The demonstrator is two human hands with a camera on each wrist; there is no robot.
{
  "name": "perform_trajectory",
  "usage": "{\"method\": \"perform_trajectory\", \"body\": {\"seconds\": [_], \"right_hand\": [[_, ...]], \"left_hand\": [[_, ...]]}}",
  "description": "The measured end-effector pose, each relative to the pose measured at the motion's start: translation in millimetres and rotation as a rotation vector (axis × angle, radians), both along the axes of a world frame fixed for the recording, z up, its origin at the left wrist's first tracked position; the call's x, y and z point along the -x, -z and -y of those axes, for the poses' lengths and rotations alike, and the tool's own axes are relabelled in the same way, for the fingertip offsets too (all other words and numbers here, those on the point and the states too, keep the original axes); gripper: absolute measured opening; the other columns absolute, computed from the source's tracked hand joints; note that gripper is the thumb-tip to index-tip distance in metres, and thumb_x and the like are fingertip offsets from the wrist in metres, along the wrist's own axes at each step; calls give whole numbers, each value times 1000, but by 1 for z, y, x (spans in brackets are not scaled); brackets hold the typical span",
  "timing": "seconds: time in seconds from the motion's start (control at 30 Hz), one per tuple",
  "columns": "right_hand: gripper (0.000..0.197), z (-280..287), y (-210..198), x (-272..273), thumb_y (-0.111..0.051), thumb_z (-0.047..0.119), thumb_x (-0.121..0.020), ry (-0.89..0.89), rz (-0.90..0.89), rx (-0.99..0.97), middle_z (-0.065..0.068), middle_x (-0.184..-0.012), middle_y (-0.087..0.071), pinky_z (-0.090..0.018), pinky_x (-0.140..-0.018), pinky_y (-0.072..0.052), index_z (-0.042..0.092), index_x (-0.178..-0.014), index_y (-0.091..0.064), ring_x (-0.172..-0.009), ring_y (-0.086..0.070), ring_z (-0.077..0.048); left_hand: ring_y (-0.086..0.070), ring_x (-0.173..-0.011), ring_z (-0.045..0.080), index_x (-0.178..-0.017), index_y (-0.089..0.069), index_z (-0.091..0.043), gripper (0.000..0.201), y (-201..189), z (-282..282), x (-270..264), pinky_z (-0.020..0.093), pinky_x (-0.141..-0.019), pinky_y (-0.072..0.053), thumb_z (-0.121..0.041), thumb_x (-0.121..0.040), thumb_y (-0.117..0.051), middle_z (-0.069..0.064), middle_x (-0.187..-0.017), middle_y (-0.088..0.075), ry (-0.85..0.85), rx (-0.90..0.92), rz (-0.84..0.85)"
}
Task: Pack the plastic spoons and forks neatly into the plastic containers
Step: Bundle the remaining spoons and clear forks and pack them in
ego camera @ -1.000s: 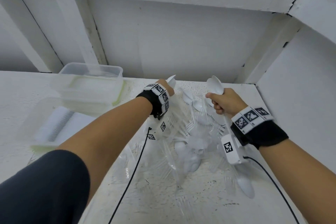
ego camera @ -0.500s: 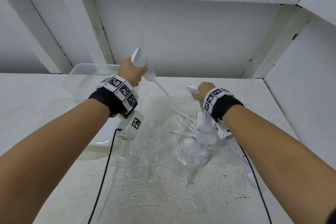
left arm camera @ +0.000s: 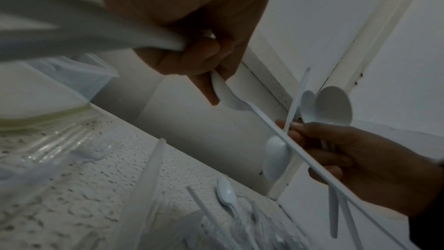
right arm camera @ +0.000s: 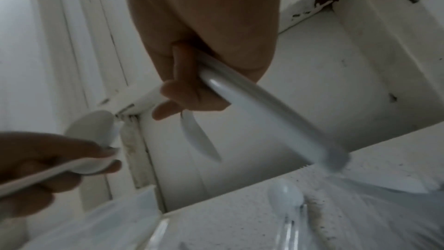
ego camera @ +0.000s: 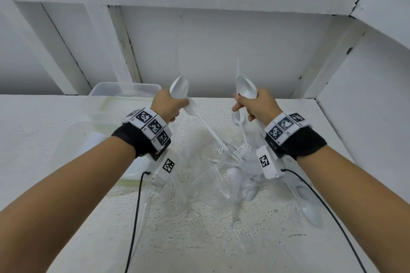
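Observation:
Both hands are raised above a heap of clear forks and white spoons (ego camera: 235, 175) on the white table. My left hand (ego camera: 168, 104) grips white plastic spoons (ego camera: 179, 90); one bowl sticks up and a handle slants down to the right. My right hand (ego camera: 255, 104) grips several white spoons (ego camera: 245, 88), bowls up, with another hanging below. From the left wrist view the left fingers (left arm camera: 192, 58) curl round the spoons (left arm camera: 230, 98). The right wrist view shows the right fingers (right arm camera: 187, 90) closed on a spoon handle (right arm camera: 240, 102). Clear plastic containers (ego camera: 124, 91) stand at the back left.
A clear lid with a greenish rim (ego camera: 133, 175) lies under my left wrist. A white spoon (ego camera: 310, 210) and clear forks (ego camera: 244, 235) lie loose near the front right. White walls and beams close in behind and on the right.
My right hand has risen from the pile with spoons in its grip. My left hand has shifted right and stays raised with its spoons. The view has dropped slightly toward the table.

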State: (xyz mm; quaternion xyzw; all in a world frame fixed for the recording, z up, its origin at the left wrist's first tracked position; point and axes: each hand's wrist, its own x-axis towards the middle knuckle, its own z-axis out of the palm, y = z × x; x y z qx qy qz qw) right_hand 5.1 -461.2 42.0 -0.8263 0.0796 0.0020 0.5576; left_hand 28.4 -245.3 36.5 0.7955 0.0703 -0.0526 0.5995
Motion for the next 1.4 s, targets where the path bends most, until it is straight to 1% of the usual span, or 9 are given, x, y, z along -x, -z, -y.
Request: {"method": "perform_trajectory", "body": {"seconds": [0.13,0.27,0.37,0.53,0.67,0.77,0.97,1.2,1.4], "right_hand": [[18,-12,-15,42,-59,8,-88,-118,-4,-194,-7,-96,-73,-23,-42,-45,11,-104,-66,-41,-34,-6],[14,-28,-10,79,-56,10,-91,-205,-15,-309,-9,-91,-70,-21,-40,-43,13,-98,-68,-40,-36,-5],[10,-38,2,100,-61,22,-88,-167,32,-117,-11,-89,-71,-19,-53,-48,17,-84,-69,-54,-54,-7],[24,-51,24,116,-55,18,-92,-248,56,147,7,-91,-61,-11,-63,-41,28,-111,-44,-78,-56,-3],[26,-60,31,124,-49,10,-92,-265,79,242,13,-78,-57,-10,-59,-38,34,-81,-49,-69,-50,0],[33,-67,34,130,-48,8,-91,-250,104,262,11,-74,-56,-22,-64,-39,37,-74,-46,-69,-50,-6],[20,-85,38,137,-47,12,-94,-281,98,279,1,-87,-59,-30,-65,-53,19,-109,-57,-66,-63,-17],[32,-94,43,141,-47,1,-88,-229,112,244,-1,-85,-62,-22,-60,-41,19,-114,-56,-70,-51,-9],[26,-96,49,141,-56,20,-91,-193,126,270,7,-90,-63,-24,-70,-47,25,-116,-58,-80,-58,-8]], "left_hand": [[-30,-47,12,-79,-49,-13,15,-2,5,17,19,-41,-23,-3,-79,-59,2,-66,-37,18,77,-18],[-29,-47,11,-79,-49,-13,15,-2,4,39,16,-38,-23,-3,-82,-59,2,-65,-36,42,112,-51],[-29,-47,10,-78,-49,-14,16,1,3,56,16,-37,-23,-3,-82,-60,2,-64,-36,49,124,-74],[-27,-40,9,-78,-50,-11,15,11,-3,82,15,-34,-23,-1,-81,-61,2,-62,-36,33,146,-101],[-27,-41,10,-78,-49,-9,13,17,-9,94,16,-35,-23,-1,-80,-59,3,-62,-34,9,138,-75],[-29,-43,12,-78,-49,-8,12,21,-11,101,18,-37,-24,-4,-80,-60,2,-61,-35,-24,140,-24],[-29,-43,13,-61,-39,-14,23,25,-11,112,19,-39,-25,-7,-76,-56,-2,-51,-36,-31,117,36],[-26,-34,5,-67,-42,-14,24,31,-13,113,15,-33,-22,-1,-84,-54,2,-57,-37,-84,417,-205],[-25,-31,2,-78,-48,-12,18,23,-24,113,12,-30,-24,-18,-92,-57,0,-56,-64,13,627,-321]]}}
